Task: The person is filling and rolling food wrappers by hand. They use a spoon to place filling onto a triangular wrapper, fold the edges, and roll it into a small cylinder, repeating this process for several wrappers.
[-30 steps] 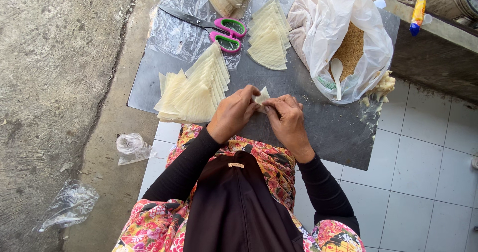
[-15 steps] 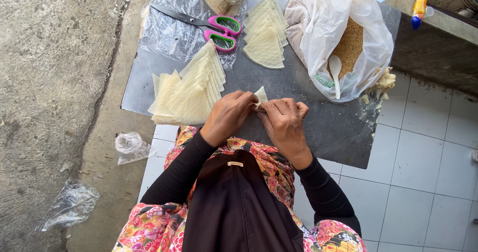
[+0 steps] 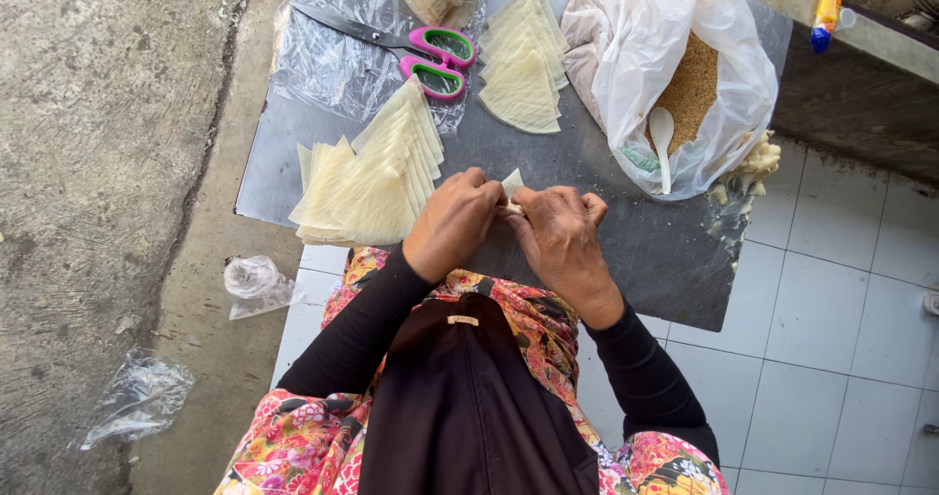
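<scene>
My left hand and my right hand meet over the dark metal board, both pinching a small pale pastry wrapper that is partly folded between the fingertips. Only its top corner shows; the rest is hidden by my fingers. A fanned stack of triangular pale wrappers lies just left of my left hand. A second fan of wrappers lies further up the board.
Pink-handled scissors rest on clear plastic film at the top left. A white plastic bag holds brown crumbly filling and a white spoon. Pale dough scraps sit at the board's right edge. Crumpled plastic lies on the floor.
My hands have stayed together on the wrapper, working it tighter; less of the wrapper shows now. The view has shifted slightly. Nothing else on the board has moved.
</scene>
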